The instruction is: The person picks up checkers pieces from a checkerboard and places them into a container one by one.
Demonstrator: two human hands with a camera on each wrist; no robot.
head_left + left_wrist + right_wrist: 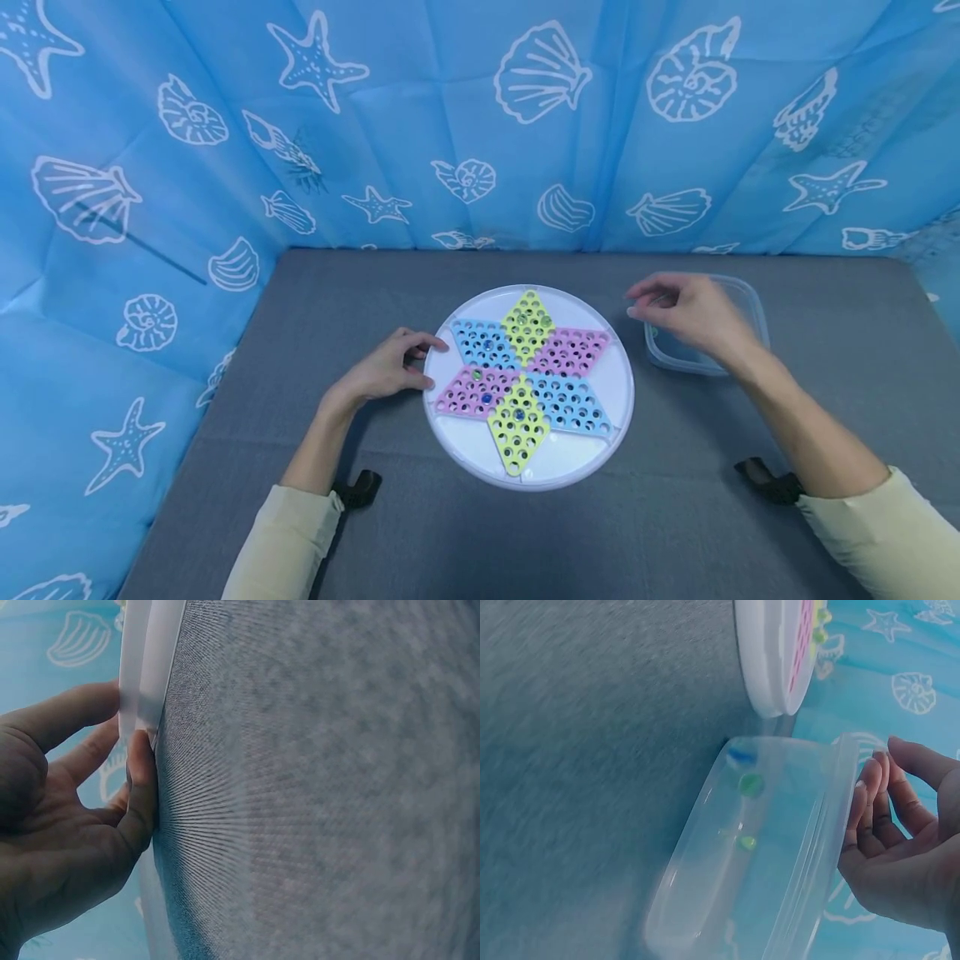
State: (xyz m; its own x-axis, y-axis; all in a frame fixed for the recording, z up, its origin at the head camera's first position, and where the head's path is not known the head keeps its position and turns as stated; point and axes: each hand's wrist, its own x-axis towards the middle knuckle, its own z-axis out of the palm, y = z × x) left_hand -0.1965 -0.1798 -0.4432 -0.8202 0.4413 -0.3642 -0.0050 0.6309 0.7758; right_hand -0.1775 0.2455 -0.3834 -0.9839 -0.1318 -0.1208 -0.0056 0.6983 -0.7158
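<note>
A round white Chinese checkers board with a pink, blue and yellow star of holes lies on the table. Several marbles sit in its holes, among them a green marble and a blue marble. At the board's left rim, my left hand holds the edge between thumb and fingers. My right hand hovers over the left side of a clear plastic container, blurred, fingers loosely bent. No marble shows between its fingertips. Through the container wall in the right wrist view, green marbles and a blue marble appear.
Grey cloth covers the table. Behind it and along the left side hangs a blue curtain with white shells and starfish. The container stands right of the board, with a narrow gap between them.
</note>
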